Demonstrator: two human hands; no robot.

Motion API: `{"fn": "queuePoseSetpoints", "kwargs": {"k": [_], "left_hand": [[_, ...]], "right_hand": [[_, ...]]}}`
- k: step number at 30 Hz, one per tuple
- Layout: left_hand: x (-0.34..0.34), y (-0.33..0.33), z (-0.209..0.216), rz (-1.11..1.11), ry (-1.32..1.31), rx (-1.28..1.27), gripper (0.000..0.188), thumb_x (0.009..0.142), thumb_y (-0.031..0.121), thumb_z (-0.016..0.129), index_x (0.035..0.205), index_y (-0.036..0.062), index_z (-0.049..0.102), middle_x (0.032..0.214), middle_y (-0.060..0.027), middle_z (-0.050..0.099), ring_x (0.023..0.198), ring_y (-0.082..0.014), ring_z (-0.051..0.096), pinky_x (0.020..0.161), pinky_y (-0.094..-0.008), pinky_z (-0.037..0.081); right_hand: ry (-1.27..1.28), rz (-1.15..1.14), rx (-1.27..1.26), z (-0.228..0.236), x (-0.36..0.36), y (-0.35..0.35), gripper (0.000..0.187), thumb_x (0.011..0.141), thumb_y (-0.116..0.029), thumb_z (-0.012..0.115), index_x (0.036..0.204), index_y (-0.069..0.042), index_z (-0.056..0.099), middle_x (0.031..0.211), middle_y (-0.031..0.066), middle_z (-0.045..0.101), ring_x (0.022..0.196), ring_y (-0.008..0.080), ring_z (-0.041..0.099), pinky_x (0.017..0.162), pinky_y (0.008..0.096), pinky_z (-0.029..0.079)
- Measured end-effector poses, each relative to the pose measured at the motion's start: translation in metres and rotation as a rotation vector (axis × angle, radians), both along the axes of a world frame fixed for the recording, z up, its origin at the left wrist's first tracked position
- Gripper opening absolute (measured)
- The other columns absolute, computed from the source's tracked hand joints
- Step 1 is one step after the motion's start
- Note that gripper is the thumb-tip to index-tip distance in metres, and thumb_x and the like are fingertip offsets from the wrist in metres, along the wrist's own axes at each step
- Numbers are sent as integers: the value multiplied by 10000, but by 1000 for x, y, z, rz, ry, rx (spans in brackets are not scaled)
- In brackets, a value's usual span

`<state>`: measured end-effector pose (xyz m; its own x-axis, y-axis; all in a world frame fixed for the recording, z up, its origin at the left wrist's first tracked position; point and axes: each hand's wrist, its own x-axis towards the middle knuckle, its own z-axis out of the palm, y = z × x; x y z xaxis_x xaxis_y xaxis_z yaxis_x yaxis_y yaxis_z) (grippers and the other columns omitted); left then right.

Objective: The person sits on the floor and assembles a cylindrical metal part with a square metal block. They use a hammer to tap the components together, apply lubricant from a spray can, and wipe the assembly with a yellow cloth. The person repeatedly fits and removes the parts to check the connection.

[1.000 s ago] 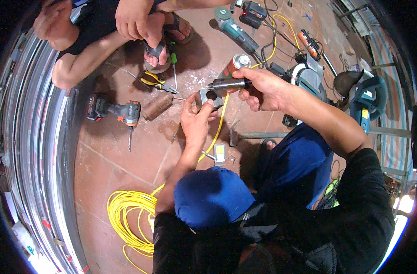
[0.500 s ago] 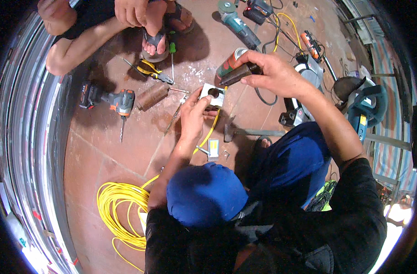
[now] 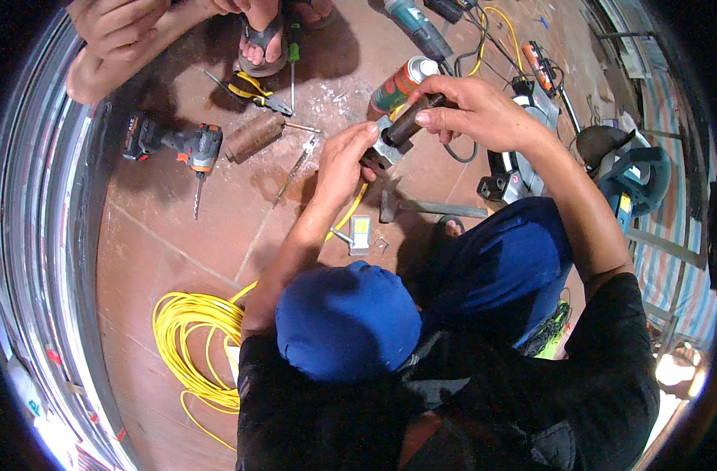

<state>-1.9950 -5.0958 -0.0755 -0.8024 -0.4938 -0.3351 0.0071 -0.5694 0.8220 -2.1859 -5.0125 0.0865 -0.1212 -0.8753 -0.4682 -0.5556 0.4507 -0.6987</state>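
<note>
My left hand is closed around a small pale metal block, the one with a round hole in its face. My right hand grips a dark metal cylinder from its upper end. The cylinder's lower end meets the block at the hole; I cannot tell how deep it sits. Just beyond the hands stands a spray can with a red and green body. A hammer lies below them on the tiled floor, and a small box with a yellow label is closer to my knee.
To the left are a cordless drill, a rusty brown cylinder and yellow-handled pliers. Coiled yellow cable lies near left. An angle grinder and a teal saw sit to the right. Another person's sandalled foot is ahead.
My right hand has brought the dark cylinder down to the block, where it was apart before. The block has tilted in my left hand. The other person's hands have shifted at upper left.
</note>
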Motion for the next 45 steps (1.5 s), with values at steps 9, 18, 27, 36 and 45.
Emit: {"fn": "queuePoseSetpoints", "kwargs": {"k": [9, 18, 27, 36, 45], "left_hand": [[1, 3, 0, -45, -40, -34, 409, 977, 379, 615, 1081, -4, 714, 807, -11, 635, 633, -79, 566, 471, -224, 432], [2, 4, -9, -70, -29, 11, 374, 972, 336, 603, 1088, -5, 702, 840, -22, 643, 628, -84, 568, 469, -221, 440], [1, 9, -12, -9, -24, -23, 455, 957, 346, 605, 1217, -22, 663, 891, -48, 664, 690, -97, 595, 504, -225, 477], [0, 10, -20, 22, 51, -76, 441, 952, 305, 578, 1226, -31, 661, 893, -49, 663, 690, -98, 598, 509, -232, 464], [10, 11, -24, 81, 44, 108, 439, 957, 265, 509, 1213, -60, 657, 967, -97, 702, 863, -164, 647, 786, -301, 513]], "right_hand": [[84, 111, -90, -6, 5, 4, 348, 963, -322, 676, 1176, -53, 618, 847, 98, 688, 657, 177, 676, 636, 342, 545], [303, 286, -153, -3, 6, 4, 337, 941, -319, 686, 1165, -77, 622, 841, 179, 666, 759, 327, 685, 696, 438, 524], [412, 317, -228, -1, 14, 6, 342, 913, -309, 712, 1098, -31, 639, 919, 209, 671, 869, 403, 674, 773, 467, 530], [448, 349, -281, -2, 16, 15, 305, 897, -279, 718, 1080, -44, 654, 907, 180, 686, 838, 385, 682, 745, 439, 541], [550, 266, -351, 29, 37, 1, 285, 903, -228, 704, 1106, -34, 661, 807, 141, 680, 707, 305, 690, 649, 383, 526]]}}
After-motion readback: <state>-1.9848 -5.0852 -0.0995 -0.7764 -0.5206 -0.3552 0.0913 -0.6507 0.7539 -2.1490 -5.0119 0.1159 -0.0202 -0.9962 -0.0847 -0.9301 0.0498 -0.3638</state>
